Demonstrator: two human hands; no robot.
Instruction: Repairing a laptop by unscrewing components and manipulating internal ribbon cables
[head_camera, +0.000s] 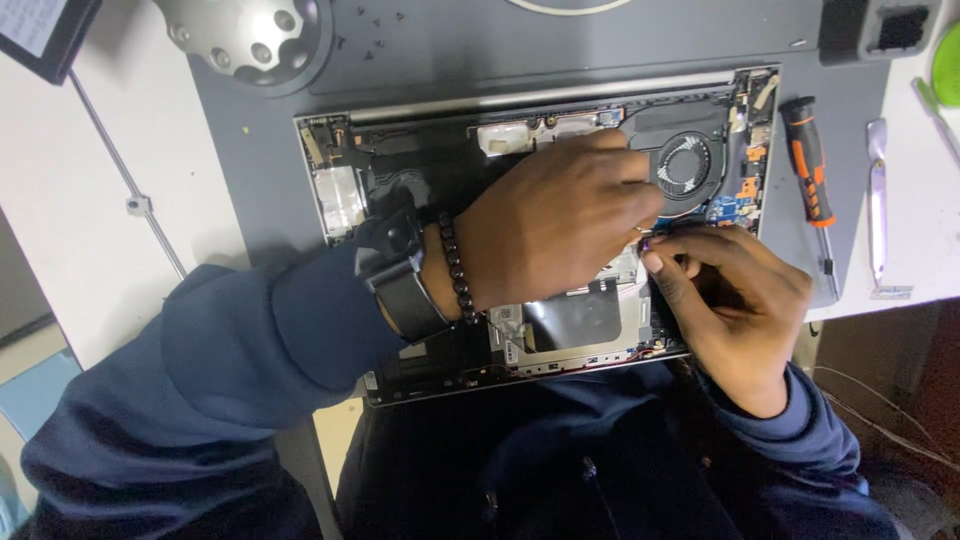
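Note:
An opened laptop (345, 200) lies bottom-up on a grey mat, its boards and round cooling fan (686, 163) exposed. My left hand (560, 220), with a dark watch and bead bracelet at the wrist, reaches across the laptop's middle, fingers curled and pinching at a spot just below the fan. My right hand (735, 300) rests on the laptop's right edge, fingertips meeting the left hand's at a small part (648, 236) that is too tiny to identify. Both hands hide much of the laptop's centre.
An orange-and-black screwdriver (808, 165) lies right of the laptop, with metal tweezers (877, 205) beyond it. Several small screws (370, 25) sit on the grey mat (250, 170) at the back. A round metal object (245, 35) is at the top left, a dark tray (885, 30) top right.

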